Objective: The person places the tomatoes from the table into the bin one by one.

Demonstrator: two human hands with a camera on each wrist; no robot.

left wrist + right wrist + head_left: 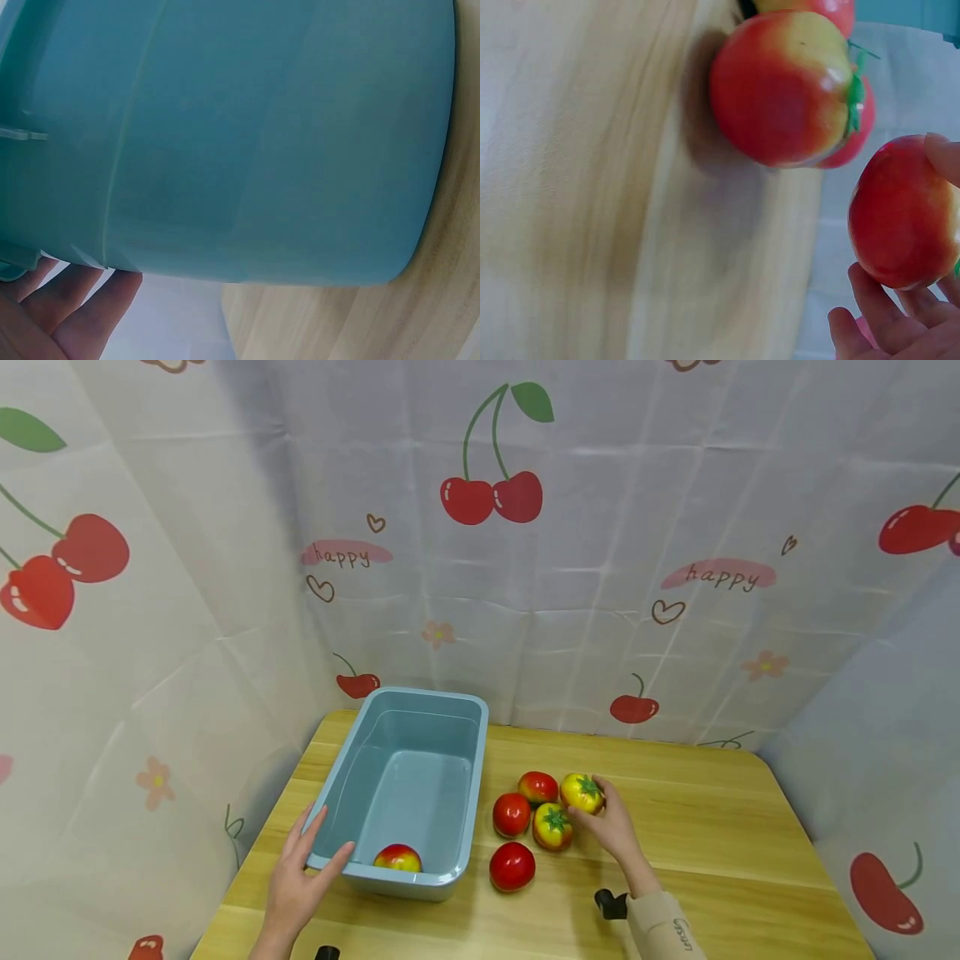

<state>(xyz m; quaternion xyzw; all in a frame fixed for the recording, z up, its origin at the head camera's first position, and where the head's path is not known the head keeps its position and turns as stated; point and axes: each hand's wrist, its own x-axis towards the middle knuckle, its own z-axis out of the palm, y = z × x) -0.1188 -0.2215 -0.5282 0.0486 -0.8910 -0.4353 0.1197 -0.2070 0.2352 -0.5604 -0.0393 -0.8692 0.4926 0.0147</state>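
My left hand (296, 885) spreads its fairly straight fingers about the near left corner of a blue plastic bin (474, 793). In the left wrist view, fingers (94, 319) rest against the bin's outer wall (262, 150). One red and yellow tomato (398, 858) lies inside, at the near end. To the right, my right hand (615, 827) holds a yellow-topped tomato (581, 792) between thumb and fingers. The right wrist view shows this held tomato (900, 214) apart from the tabletop, red on its underside. Beside it sits another yellow tomato (552, 827) with a green calyx.
Red tomatoes stand close by on the wooden table (720, 860): one at the back (537, 787), a middle one (512, 815) and a nearer one (512, 867). A cherry-print curtain (540, 635) closes off the back and sides.
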